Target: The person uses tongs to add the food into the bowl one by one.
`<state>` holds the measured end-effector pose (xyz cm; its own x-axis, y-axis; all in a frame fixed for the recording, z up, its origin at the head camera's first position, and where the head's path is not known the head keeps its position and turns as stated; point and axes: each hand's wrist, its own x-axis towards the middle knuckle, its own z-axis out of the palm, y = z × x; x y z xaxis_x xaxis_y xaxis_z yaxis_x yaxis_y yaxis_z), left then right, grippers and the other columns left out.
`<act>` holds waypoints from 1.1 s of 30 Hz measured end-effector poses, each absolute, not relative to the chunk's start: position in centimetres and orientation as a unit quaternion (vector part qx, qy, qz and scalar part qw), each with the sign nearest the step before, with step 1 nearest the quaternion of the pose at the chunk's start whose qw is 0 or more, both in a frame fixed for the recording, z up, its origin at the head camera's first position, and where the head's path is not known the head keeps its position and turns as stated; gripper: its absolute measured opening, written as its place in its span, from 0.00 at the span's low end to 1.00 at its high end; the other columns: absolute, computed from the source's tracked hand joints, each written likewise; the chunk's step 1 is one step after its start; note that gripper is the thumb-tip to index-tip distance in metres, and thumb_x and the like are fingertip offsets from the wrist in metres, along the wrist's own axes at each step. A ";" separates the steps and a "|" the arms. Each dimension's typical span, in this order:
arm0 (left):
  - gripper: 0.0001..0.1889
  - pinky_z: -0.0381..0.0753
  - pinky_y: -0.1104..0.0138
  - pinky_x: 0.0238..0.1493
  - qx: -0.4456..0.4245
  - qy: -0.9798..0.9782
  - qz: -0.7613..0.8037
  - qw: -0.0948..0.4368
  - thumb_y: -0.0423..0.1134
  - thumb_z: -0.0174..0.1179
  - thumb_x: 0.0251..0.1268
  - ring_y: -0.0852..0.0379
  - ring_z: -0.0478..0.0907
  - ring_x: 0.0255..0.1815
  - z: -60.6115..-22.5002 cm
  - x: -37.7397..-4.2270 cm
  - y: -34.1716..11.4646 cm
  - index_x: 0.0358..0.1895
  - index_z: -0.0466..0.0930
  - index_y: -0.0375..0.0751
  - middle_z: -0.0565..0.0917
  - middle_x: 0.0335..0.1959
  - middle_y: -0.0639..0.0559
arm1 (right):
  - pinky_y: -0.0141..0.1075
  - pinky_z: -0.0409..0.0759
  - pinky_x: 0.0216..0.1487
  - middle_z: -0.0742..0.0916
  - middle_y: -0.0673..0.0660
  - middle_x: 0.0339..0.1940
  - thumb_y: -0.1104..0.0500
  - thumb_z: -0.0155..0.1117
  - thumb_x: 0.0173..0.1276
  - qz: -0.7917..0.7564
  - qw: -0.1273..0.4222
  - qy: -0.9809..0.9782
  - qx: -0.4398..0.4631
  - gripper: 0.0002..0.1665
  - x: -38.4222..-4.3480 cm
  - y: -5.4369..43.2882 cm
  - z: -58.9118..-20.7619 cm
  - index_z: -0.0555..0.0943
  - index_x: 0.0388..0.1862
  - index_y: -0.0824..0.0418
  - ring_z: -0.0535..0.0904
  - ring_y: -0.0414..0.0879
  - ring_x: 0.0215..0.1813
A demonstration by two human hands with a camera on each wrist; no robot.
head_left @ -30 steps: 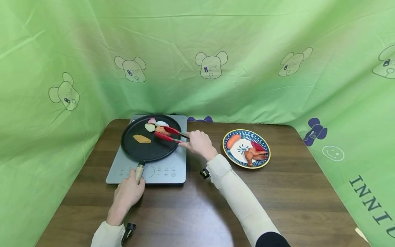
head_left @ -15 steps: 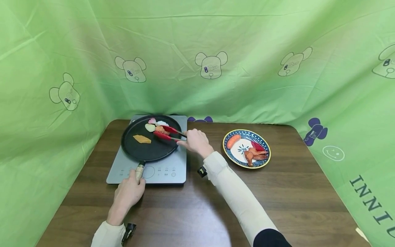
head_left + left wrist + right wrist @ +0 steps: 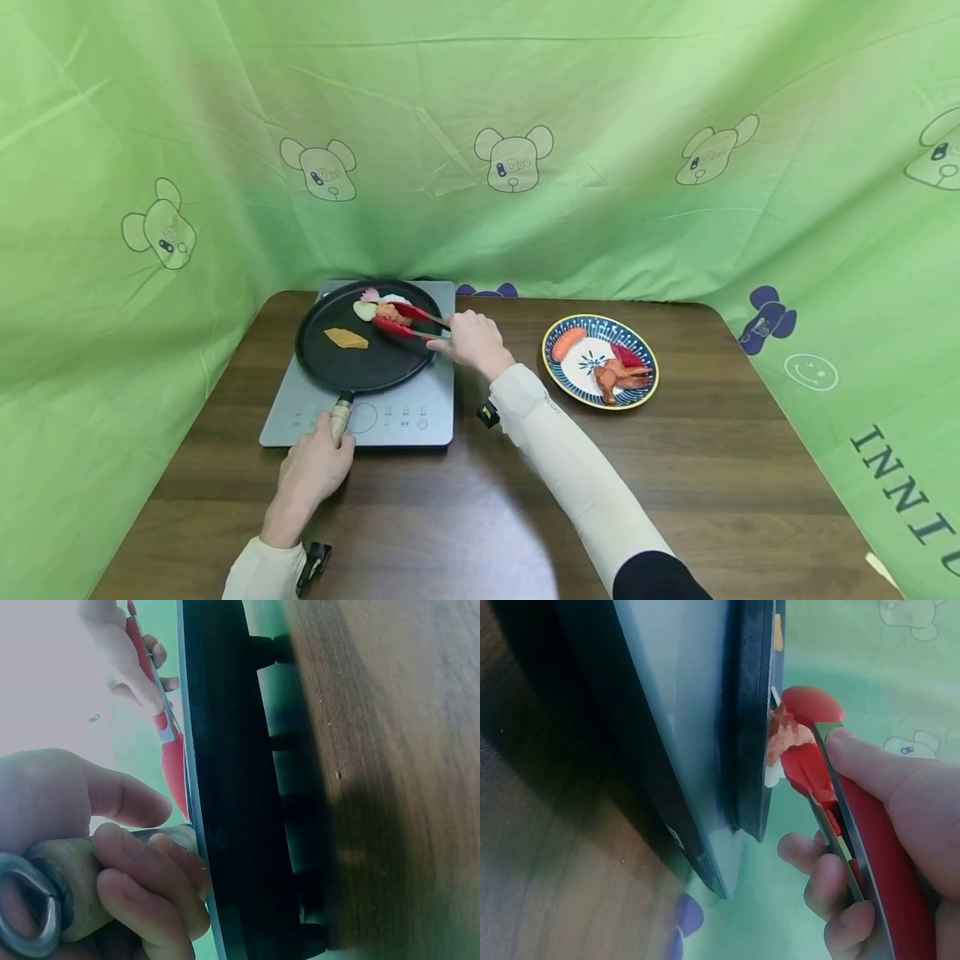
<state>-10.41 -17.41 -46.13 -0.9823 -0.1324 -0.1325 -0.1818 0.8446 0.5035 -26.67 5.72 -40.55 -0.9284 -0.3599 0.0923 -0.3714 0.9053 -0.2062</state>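
Note:
In the head view my left hand (image 3: 313, 467) grips the light wooden handle (image 3: 340, 421) of a flat black frying pan (image 3: 337, 368). Its fingers curl round that handle in the left wrist view, where a metal ring (image 3: 46, 930) hangs at the end. My right hand (image 3: 477, 343) holds red-tipped tongs (image 3: 885, 877), thumb on one arm and fingers on the other. The red tips stand on either side of a lumpy orange-brown food piece (image 3: 387, 313) in the pan. Close to it lie a pale oval slice (image 3: 364, 311) and a pink-and-white piece (image 3: 370, 294); a yellow-orange piece (image 3: 347, 338) lies apart.
Beneath the pan is a grey induction cooktop (image 3: 292, 417) on the wooden table (image 3: 450, 517). To the right stands a blue-patterned plate (image 3: 549, 375) with a sausage-like piece (image 3: 567, 343), a red piece (image 3: 624, 356) and brown meat (image 3: 618, 377). A green cloth (image 3: 420, 208) hangs behind.
My right hand and the tongs have shifted slightly left and away from me, and the orange-brown piece has moved a little toward the pale slice. My left hand stays on the handle.

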 end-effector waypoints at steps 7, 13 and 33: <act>0.24 0.64 0.60 0.16 -0.085 0.959 0.265 0.050 0.44 0.45 0.67 0.50 0.67 0.16 -46.1 -10.5 -17.3 0.59 0.57 0.29 0.70 0.21 0.43 | 0.38 0.69 0.22 0.84 0.56 0.33 0.35 0.62 0.60 0.127 0.022 -0.976 0.176 0.33 -26.4 5.8 -40.1 0.80 0.56 0.54 0.75 0.47 0.25; 0.25 0.64 0.59 0.17 -0.083 0.959 0.266 0.050 0.44 0.45 0.67 0.49 0.67 0.17 -46.1 -10.6 -17.5 0.59 0.57 0.29 0.71 0.22 0.42 | 0.40 0.70 0.22 0.84 0.56 0.31 0.35 0.62 0.59 0.124 0.039 -0.976 0.173 0.31 -26.3 6.5 -39.9 0.80 0.55 0.52 0.76 0.48 0.25; 0.24 0.64 0.59 0.17 -0.080 0.960 0.264 0.044 0.45 0.45 0.67 0.49 0.68 0.17 -46.2 -10.6 -17.5 0.57 0.57 0.29 0.71 0.22 0.42 | 0.44 0.70 0.22 0.76 0.53 0.17 0.32 0.63 0.57 0.112 0.088 -0.978 0.154 0.29 -24.5 12.9 -38.9 0.76 0.32 0.57 0.73 0.50 0.21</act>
